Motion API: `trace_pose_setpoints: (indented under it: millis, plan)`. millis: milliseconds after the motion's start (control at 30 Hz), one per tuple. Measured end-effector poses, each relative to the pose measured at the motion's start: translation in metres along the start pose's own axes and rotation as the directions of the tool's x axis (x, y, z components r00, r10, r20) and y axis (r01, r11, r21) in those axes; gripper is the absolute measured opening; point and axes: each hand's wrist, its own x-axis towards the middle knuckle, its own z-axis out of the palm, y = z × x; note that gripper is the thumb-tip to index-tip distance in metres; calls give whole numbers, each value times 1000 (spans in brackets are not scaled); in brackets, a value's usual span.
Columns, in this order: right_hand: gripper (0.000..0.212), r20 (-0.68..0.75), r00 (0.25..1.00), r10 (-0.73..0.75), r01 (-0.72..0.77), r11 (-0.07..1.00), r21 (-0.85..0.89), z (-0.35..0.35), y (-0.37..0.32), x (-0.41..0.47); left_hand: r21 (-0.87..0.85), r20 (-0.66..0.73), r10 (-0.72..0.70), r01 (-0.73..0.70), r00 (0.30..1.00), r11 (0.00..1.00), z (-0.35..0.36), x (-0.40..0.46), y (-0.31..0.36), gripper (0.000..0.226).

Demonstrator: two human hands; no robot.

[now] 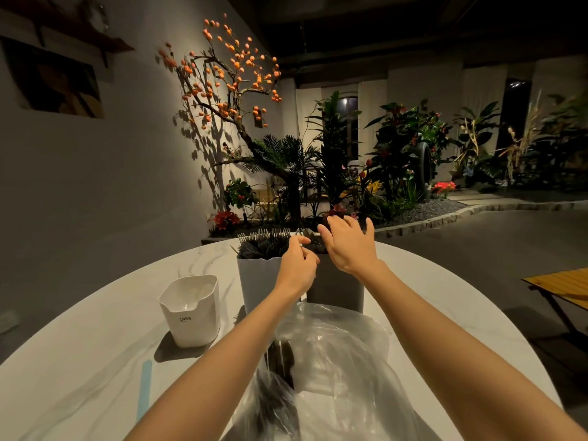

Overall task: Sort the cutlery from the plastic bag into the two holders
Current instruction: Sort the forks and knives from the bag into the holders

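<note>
At frame centre, the left hand point(297, 265) pinches a fork point(299, 234) between the light holder point(259, 281) and dark holder point(334, 286). The right hand point(350, 246) hovers spread, grip released, over the dark one. The plastic bag point(334, 370) with remaining cutlery point(280, 361) lies on the tabletop point(79, 361) below.

the only readable text is "crbw", in small dark capital letters on the front wall of the white container point(191, 310) standing on the table in the lower left of the frame. a tinier line sits just beneath those letters, too small to make out. the dark framed picture point(57, 81) in the upper left shows no legible writing.
</note>
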Motion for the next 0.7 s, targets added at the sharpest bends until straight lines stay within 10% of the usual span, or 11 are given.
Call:
trace_pose_setpoints:
  millis: [233,467,700]
  plan:
    - [65,119,989,86,-68,987,-149,-6,-1,1,22,-9,16,-16,1000,1000,-7,-8,-1,28]
    - [53,-193,939,-286,234,939,-252,20,7,-24,19,-31,4,-3,1000,1000,-10,-11,-4,23]
    - [56,203,973,-113,142,980,-136,2,-21,-3,18,-6,-14,14,1000,1000,-12,-8,-7,12]
